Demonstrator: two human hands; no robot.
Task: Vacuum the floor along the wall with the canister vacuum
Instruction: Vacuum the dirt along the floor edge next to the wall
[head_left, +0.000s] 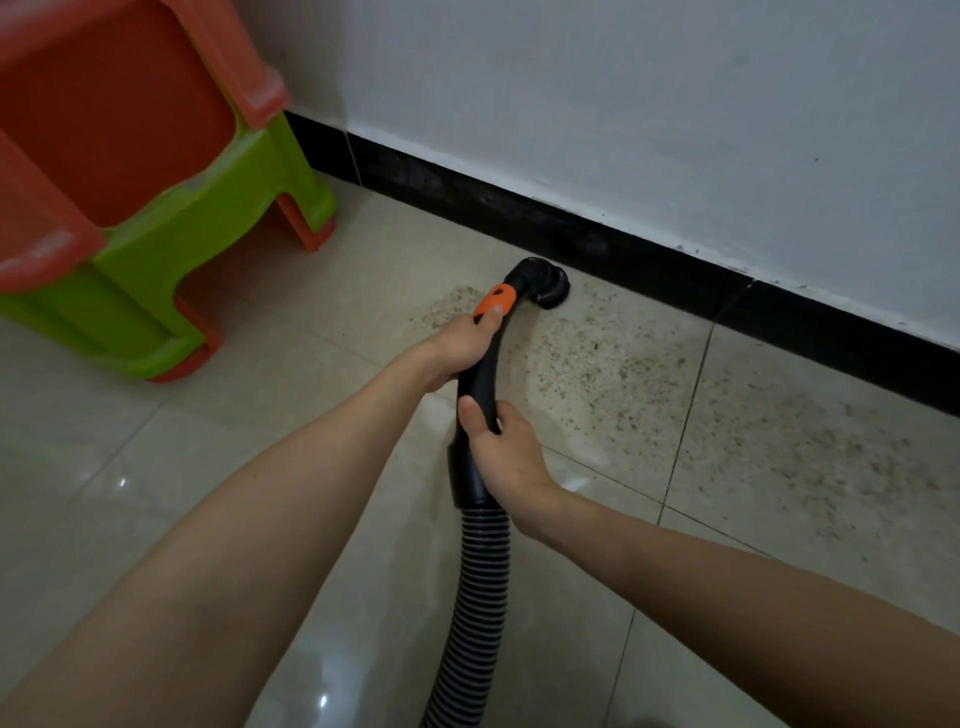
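1. Pale tiled floor (260, 415) meets a white wall (675, 104) with a black skirting board (649, 260); gritty debris (649, 374) lies along it.
2. Stacked orange and green stools (130, 182) stand far left.
3. Ribbed black hose (475, 597) runs up into the curved handle (480, 374) with its orange slider (496, 300).
4. Left hand (457, 353) grips high, right hand (506, 457) grips lower.
5. Round brush head (550, 291) sits on the floor, just beside the skirting.
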